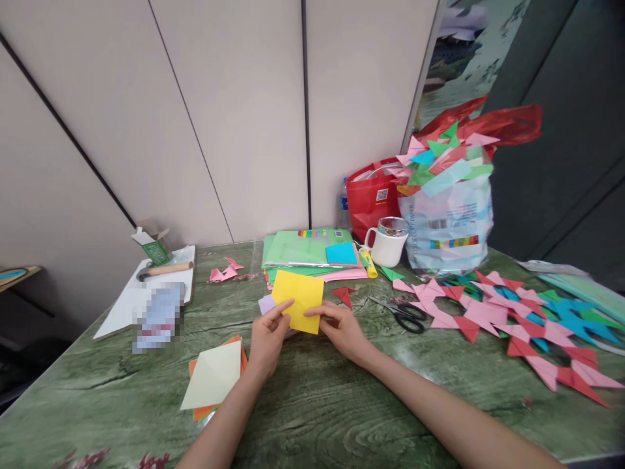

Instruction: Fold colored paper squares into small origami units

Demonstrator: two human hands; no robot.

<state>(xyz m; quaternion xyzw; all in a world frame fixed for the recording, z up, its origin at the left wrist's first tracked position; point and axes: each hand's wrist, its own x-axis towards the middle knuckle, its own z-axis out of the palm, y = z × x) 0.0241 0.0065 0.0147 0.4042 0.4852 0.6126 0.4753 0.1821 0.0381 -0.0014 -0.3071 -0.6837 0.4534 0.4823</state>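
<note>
A yellow square of paper [299,296] is held just above the green table [312,404], near its middle. My left hand [267,335] pinches the sheet's lower left edge, thumb on top. My right hand [342,329] grips its lower right edge. A pale lilac sheet [266,304] lies under the yellow one's left side. A cream sheet on orange ones [215,376] lies by my left forearm.
Behind the hands lies a stack of coloured paper [312,254]. Black scissors [407,314] lie to the right, then several folded pink, red and blue pieces [512,319]. A white mug [388,242], a red bag [371,195] and a plastic bag of folded pieces [449,208] stand at the back.
</note>
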